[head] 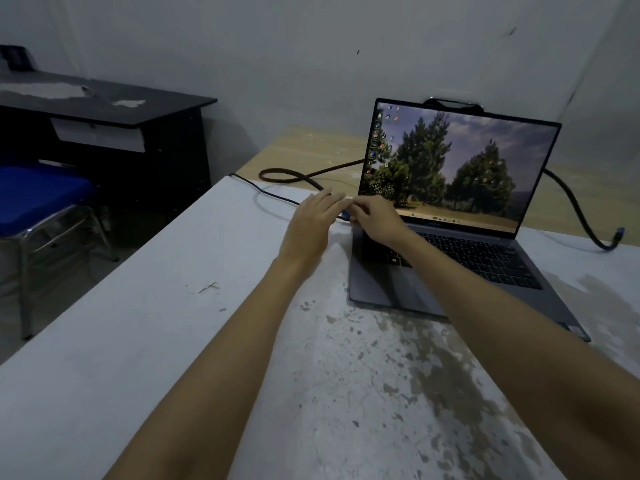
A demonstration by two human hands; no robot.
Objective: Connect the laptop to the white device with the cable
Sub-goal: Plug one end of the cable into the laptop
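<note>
both hands are gathered at the back left corner of the laptop (460, 251). the left hand (311, 221) lies loosely spread over the cable (277, 175); the right hand (372, 218) is curled, apparently pinching a blue plug (345, 214) at the laptop's side. whether the plug is seated cannot be told. the cable's other blue end (618, 235) lies loose on the table (173, 341), right of the laptop. no white device is seen, so that connection is judged still undone.

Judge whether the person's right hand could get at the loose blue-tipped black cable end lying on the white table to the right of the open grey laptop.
Probably yes. The cable end lies in the open, right of the laptop, nothing covering it. The right hand is busy at the laptop's left edge.
</note>
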